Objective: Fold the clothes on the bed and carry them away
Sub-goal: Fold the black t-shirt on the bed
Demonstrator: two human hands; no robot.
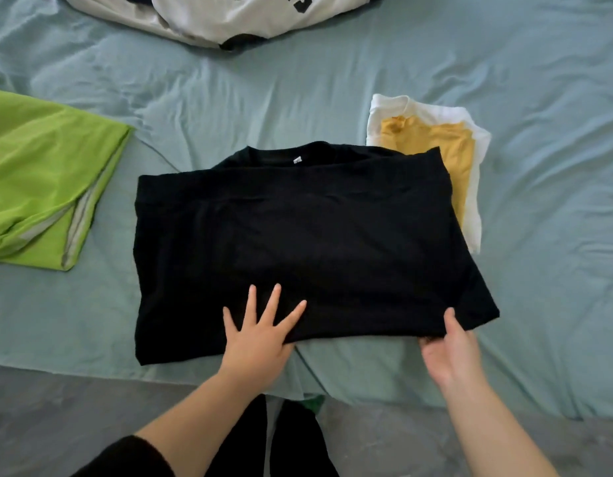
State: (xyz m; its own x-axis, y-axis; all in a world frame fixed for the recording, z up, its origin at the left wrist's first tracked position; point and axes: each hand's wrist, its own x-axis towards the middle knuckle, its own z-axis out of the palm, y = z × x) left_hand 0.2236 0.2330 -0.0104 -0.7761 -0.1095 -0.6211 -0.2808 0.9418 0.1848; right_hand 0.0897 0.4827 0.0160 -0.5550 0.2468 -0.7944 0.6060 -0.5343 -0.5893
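A black T-shirt (298, 235) lies partly folded in the middle of the bed, its collar at the far side. My left hand (260, 332) presses flat on its near edge with fingers spread. My right hand (449, 349) pinches the shirt's near right hem, thumb on top and fingers under the cloth. Beyond the shirt's right corner lies a folded yellow garment (435, 146) on a folded white one (473, 201); the black shirt overlaps both.
The bed carries a wrinkled pale blue sheet (539, 166). A lime green garment (40, 187) lies at the left. A white shirt with dark lettering (229, 18) is heaped at the far edge. Grey floor (57, 414) and my dark-clothed legs (291, 442) show below.
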